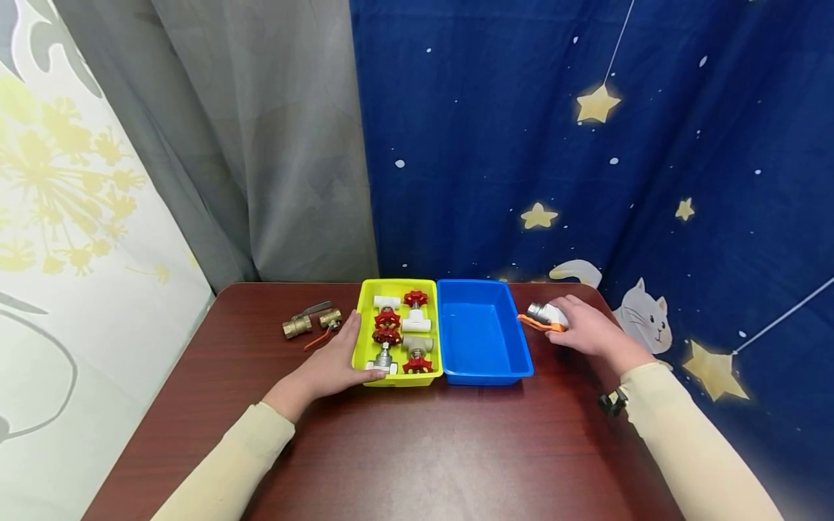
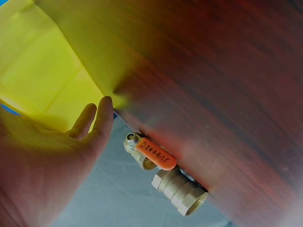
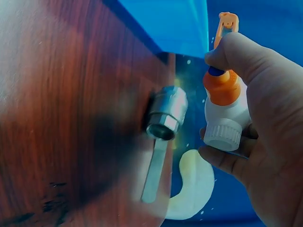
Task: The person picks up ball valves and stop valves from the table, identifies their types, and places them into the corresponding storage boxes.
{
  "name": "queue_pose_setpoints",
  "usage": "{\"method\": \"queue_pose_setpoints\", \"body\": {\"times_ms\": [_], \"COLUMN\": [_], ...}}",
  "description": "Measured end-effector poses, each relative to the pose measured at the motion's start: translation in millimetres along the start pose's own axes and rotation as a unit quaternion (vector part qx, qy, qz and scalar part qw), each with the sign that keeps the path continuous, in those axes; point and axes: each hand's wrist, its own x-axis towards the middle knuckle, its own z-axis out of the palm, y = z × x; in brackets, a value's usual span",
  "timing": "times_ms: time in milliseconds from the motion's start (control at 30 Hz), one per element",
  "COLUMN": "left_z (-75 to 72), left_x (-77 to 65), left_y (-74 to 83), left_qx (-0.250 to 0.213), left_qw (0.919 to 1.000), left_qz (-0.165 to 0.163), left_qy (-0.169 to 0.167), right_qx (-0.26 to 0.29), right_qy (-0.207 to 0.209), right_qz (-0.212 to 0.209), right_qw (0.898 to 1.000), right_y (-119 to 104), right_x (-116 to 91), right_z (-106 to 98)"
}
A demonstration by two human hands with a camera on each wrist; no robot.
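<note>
My right hand [image 1: 589,331] grips a white plastic ball valve [image 3: 226,111] with an orange lever [image 1: 541,323], thumb over the lever's base and fingers round the body. Beside it on the table lies a silver metal ball valve [image 3: 168,109] with a grey lever. My left hand [image 1: 331,367] rests against the left side of a yellow tray [image 1: 438,340], its fingers straight along the wall and the thumb at the front rim. Several valves with red handwheels [image 1: 415,297] lie inside this tray. Right of it stands a blue tray [image 1: 478,333] with nothing in it.
Left of the yellow tray lie two brass ball valves, one with a grey lever [image 1: 297,327] and one with an orange-red lever [image 1: 319,340]. The brown table [image 1: 456,449] ends at curtains [image 1: 449,145] behind the trays.
</note>
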Motion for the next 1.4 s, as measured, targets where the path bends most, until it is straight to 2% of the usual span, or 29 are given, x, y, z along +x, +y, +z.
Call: {"method": "queue_pose_setpoints", "body": {"times_ms": [767, 1000, 1400], "left_z": [-1.4, -2.0, -1.9], "left_x": [0.0, -0.5, -0.7], "left_y": [3.1, 3.5, 3.0], "left_qx": [0.008, 0.007, 0.006], "left_qw": [1.0, 1.0, 1.0], "left_qz": [-0.002, -0.003, -0.001], "left_qy": [-0.003, -0.004, -0.003], "right_qx": [-0.017, -0.021, -0.028], "right_qy": [-0.035, -0.051, -0.067], "right_qz": [-0.041, -0.042, -0.07], "right_qw": [0.998, 0.998, 0.995], "right_y": [-39.2, -52.2, -68.8], "right_x": [27.1, 35.6, 54.7], "right_z": [-11.3, -11.2, -3.4]}}
